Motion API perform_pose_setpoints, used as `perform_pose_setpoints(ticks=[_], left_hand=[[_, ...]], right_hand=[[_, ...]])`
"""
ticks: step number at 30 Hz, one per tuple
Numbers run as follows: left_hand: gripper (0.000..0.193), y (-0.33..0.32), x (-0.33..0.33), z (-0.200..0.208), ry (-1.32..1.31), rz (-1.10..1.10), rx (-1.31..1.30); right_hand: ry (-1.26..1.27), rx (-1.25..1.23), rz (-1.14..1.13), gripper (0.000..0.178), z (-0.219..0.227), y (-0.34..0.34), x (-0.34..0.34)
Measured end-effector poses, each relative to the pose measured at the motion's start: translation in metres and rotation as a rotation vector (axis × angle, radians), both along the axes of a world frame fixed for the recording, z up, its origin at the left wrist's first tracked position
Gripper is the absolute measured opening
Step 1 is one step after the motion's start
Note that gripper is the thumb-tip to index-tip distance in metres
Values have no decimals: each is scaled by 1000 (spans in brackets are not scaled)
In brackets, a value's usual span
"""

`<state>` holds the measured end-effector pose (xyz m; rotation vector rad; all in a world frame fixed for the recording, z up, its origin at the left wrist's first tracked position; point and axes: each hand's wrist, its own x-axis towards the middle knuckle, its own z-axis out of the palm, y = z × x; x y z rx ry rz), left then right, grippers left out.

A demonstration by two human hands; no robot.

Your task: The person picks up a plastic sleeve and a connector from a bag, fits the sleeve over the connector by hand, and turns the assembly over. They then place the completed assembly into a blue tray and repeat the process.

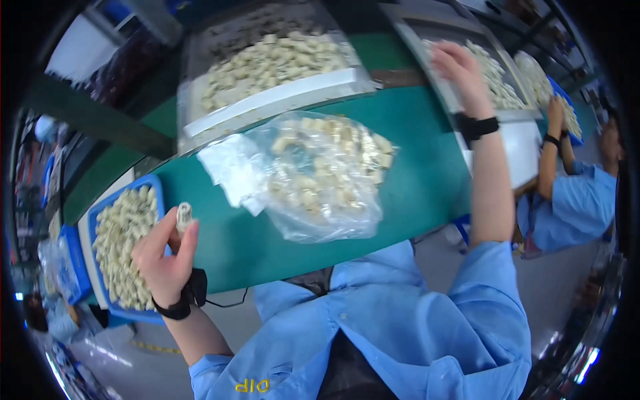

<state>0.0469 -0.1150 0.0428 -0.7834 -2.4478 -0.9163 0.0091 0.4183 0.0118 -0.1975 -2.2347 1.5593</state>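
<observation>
head view: a small off-white piece [184, 215] stands roughly upright between the thumb and index fingertip of the left hand [163, 260], its upper end sticking out beyond them.
left fingers: thumb and index pressed onto the piece's sides, a gap showing between them lower down.
right hand [461, 72]: raised at the left side of the right-hand tray [528, 116], fingers partly extended and blurred; cannot tell how far apart they are, or whether they hold or touch anything.
blue basket [159, 197]: full of similar pieces, just beside and behind the left hand.
clear plastic bag [327, 217]: on the green tabletop [427, 180] between the hands, off-white pieces inside.
large tray [267, 101]: beyond the bag, heaped with pieces.
co-worker [567, 213]: at the right, in a blue shirt, arms reaching toward another blue container [577, 139].
</observation>
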Motion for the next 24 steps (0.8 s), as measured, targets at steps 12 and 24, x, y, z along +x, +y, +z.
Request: perform_pose_setpoints(ticks=[12, 24], left_hand=[[39, -191, -35, -7, -130, 908, -377], [35, -219, -68, -14, -144, 938, -187]], right_hand=[[-524, 1089, -423, 33, -88, 249, 16], [-296, 1019, -392, 24, -61, 235, 16]])
